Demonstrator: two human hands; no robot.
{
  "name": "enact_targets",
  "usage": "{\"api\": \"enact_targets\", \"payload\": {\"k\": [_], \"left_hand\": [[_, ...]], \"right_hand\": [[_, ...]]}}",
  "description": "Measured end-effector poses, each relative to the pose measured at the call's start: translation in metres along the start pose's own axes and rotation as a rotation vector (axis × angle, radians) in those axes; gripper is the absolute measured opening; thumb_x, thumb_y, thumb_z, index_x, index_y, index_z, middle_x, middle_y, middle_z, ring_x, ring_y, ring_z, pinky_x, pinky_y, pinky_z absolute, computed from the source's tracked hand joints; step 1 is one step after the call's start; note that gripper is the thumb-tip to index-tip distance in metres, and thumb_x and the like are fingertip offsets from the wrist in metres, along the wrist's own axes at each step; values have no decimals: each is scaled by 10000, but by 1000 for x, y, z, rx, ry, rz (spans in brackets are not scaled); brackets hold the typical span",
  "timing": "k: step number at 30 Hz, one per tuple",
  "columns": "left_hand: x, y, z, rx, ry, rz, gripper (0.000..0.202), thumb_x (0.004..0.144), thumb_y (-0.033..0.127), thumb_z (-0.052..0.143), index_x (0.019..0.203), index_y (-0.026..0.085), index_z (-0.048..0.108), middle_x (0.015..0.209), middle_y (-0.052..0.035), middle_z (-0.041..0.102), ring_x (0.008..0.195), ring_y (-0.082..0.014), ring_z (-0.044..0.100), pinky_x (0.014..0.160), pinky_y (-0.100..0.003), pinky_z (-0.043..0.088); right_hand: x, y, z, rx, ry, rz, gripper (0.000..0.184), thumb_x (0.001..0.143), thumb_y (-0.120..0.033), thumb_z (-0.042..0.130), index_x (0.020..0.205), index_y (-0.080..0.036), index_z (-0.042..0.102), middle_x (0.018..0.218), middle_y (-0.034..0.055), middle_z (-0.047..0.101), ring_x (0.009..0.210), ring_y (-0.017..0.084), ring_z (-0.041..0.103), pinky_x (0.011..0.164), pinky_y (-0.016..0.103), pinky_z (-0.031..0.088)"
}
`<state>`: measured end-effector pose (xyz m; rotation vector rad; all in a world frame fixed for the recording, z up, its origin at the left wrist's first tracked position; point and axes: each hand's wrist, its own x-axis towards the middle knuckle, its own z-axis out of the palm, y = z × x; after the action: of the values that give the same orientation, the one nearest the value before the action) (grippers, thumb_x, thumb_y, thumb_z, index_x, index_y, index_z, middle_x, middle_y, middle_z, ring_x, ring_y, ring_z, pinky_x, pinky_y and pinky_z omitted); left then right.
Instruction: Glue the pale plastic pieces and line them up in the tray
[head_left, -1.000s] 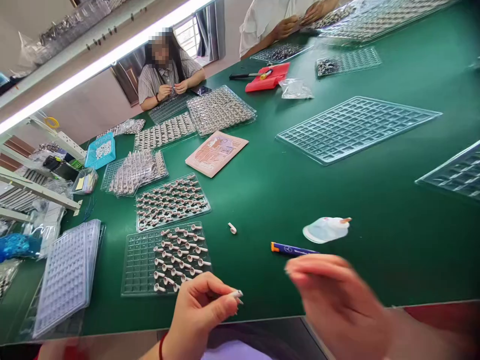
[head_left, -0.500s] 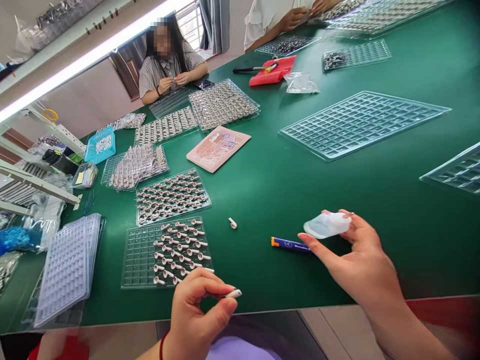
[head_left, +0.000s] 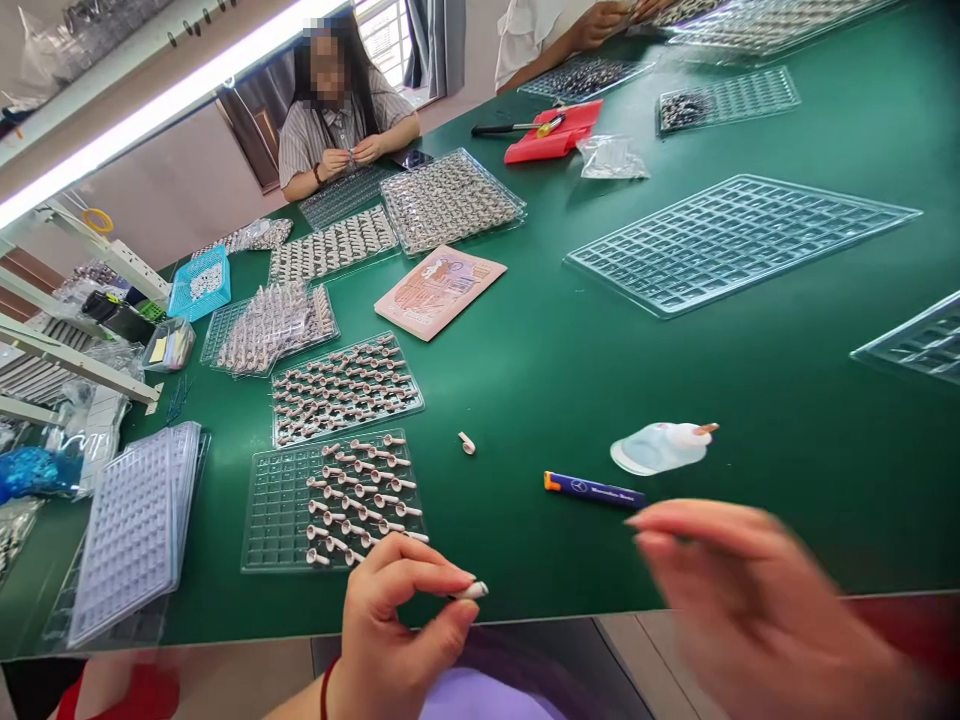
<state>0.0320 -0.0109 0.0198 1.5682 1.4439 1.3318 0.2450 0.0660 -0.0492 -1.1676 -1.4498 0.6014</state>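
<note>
My left hand is closed, pinching a small white earbud shell between thumb and fingertips above the table's front edge. Smeared by motion, my right hand hovers at the lower right; what its fingers do is unclear. Just beyond it a small whitish squeeze bottle with a brown tip lies on its side, apart from the hand. A dark blue stick with an orange end lies beside my right fingertips. One loose earbud shell rests on the green table. Left of it, a clear tray is partly filled with similar shells.
Stacked empty trays lie at left, near shelf legs. Filled trays run toward a co-worker across the table. A pink packet, a red cloth and an empty clear tray lie farther back.
My right hand has let go of the squeeze bottle, which now lies on the table, and has drawn back toward me. The left hand keeps its pinch on the shell.
</note>
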Motion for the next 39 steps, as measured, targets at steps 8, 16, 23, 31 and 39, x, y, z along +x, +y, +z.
{"api": "enact_targets", "payload": {"k": [8, 16, 23, 31, 39], "left_hand": [[1, 1, 2, 47, -9, 29, 125, 797, 142, 737, 901, 210, 747, 793, -23, 702, 705, -114, 658, 666, -185, 539], [-2, 1, 1, 19, -44, -63, 82, 842, 234, 709, 877, 195, 772, 719, -39, 690, 641, -118, 631, 611, -194, 505], [1, 0, 0, -50, -47, -121, 146, 857, 315, 710, 841, 186, 775, 707, -61, 706, 632, -137, 636, 601, -220, 499], [1, -2, 0, -55, -39, -120, 133, 859, 308, 708, 834, 188, 758, 708, -53, 703, 648, -137, 627, 616, -227, 490], [2, -2, 1, -102, -38, -183, 135, 847, 307, 717, 812, 184, 762, 707, -51, 689, 652, -134, 596, 621, -233, 463]], "right_hand": [[3, -56, 25, 440, -581, -141, 211, 876, -76, 581, 986, -242, 650, 799, 1, 650, 665, 91, 648, 596, 141, 537], [1, -57, 29, 482, -597, -105, 150, 876, -90, 559, 903, -225, 616, 752, 5, 621, 634, 102, 616, 577, 169, 531], [3, -56, 31, 494, -610, -30, 88, 903, -172, 574, 858, -210, 640, 716, 28, 636, 615, 126, 622, 553, 207, 534], [5, -56, 32, 517, -593, -41, 113, 876, -122, 596, 862, -217, 654, 722, 20, 639, 607, 119, 617, 542, 194, 522], [10, -55, 32, 508, -597, -28, 95, 881, -172, 613, 835, -204, 689, 692, 30, 651, 593, 125, 626, 523, 202, 529]]}}
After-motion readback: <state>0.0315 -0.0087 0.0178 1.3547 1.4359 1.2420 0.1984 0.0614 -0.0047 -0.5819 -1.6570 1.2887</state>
